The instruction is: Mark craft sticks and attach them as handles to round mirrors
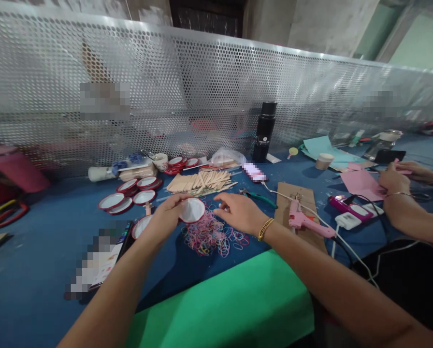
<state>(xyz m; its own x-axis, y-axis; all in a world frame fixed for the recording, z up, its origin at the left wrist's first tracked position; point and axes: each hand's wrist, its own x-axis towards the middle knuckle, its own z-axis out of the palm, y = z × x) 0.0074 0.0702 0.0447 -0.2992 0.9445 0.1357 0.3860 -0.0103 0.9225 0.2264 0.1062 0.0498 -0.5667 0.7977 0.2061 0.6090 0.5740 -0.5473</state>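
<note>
My left hand (165,217) grips a small round white disc with a red rim (193,210) by its left edge, tilted so its white face shows. Just right of the disc, my right hand (242,212) has its thumb and index finger apart, with nothing visible between them. A tangled pile of small coloured rubber bands (205,237) lies under and between both hands. Another red-rimmed disc (141,226) is partly hidden behind my left wrist. Several more such discs (111,201) lie to the left, some overlapping. Behind the hands is a heap of wooden sticks (200,181).
Green sheet (231,304) at the front edge; phone (108,263) left, lit phone (254,172) and black bottle (265,133) behind. Right stand pliers (258,197), a pink glue gun (307,221) on cardboard (283,203), cables, a power strip (357,216) and another person's hands (396,181) with pink paper.
</note>
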